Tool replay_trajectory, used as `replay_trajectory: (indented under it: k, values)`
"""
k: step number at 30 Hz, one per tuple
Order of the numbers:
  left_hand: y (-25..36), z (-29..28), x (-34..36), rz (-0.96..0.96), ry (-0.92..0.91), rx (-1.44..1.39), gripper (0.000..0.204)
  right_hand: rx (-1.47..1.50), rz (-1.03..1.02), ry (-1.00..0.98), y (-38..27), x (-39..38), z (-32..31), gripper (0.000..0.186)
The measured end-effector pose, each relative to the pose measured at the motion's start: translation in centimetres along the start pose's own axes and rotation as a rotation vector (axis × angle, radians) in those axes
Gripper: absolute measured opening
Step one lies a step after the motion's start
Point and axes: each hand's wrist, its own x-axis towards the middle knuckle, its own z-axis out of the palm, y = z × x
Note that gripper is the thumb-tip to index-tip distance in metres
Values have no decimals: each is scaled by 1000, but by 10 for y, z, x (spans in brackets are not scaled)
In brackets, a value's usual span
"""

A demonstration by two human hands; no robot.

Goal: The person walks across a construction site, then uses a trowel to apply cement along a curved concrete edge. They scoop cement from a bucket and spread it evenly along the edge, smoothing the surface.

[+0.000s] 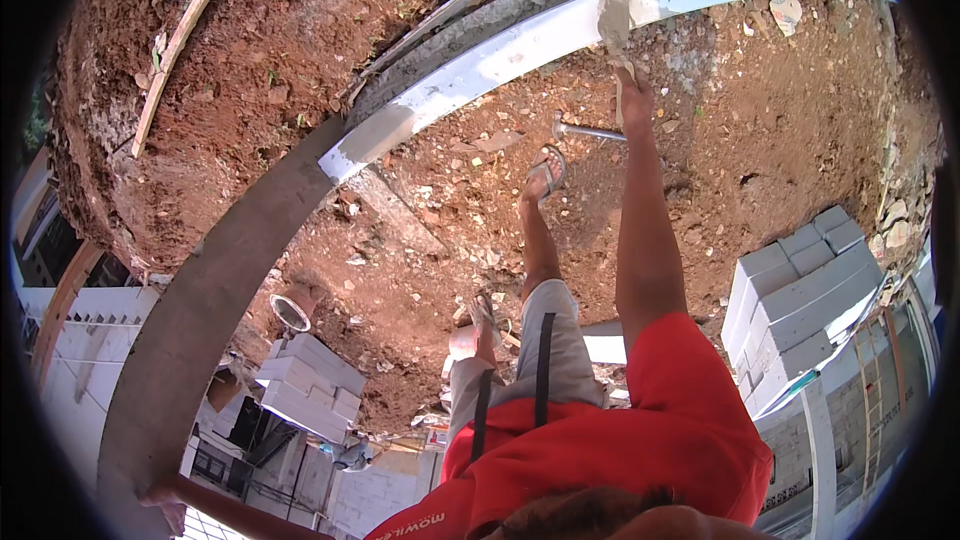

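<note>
Right hand [634, 90] is stretched out ahead, fist wrapped around the wooden handle of a trowel [614, 22]; the grey blade is loaded with wet mortar and sits against the top face of the white block wall [520, 45], which curves across the upper frame. A band of grey mortar [470, 35] already runs along the far edge of that wall top. Left hand [165, 505] is low at the bottom-left corner, resting on the grey, shaded stretch of the same wall [190, 320]; fingers look loosely laid over the edge, exact spread cannot be told at that size. The person wears a red shirt [640, 430], grey shorts and sandals, one foot [545, 172] planted on the red dirt ground [760, 140] below. A metal tool with a long shaft [590, 131] lies on the dirt just beside the right forearm's line. Stack of white blocks [800, 290] sits to the right, another smaller stack [305, 380] lower left, with a round bucket [291, 312] near it. Wooden planks [185, 35] lie on the soil beyond the wall, upper left.
</note>
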Motion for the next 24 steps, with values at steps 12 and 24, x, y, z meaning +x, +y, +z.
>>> replay_trajectory:
  k: [12,24]
  values:
    - [0,1,-3,-19,-13,-9,106,-54,-70,-48,-8,1,3,43]
    - [3,0,0,-14,-30,-2,105,-130,-77,-93,7,-13,-3,51]
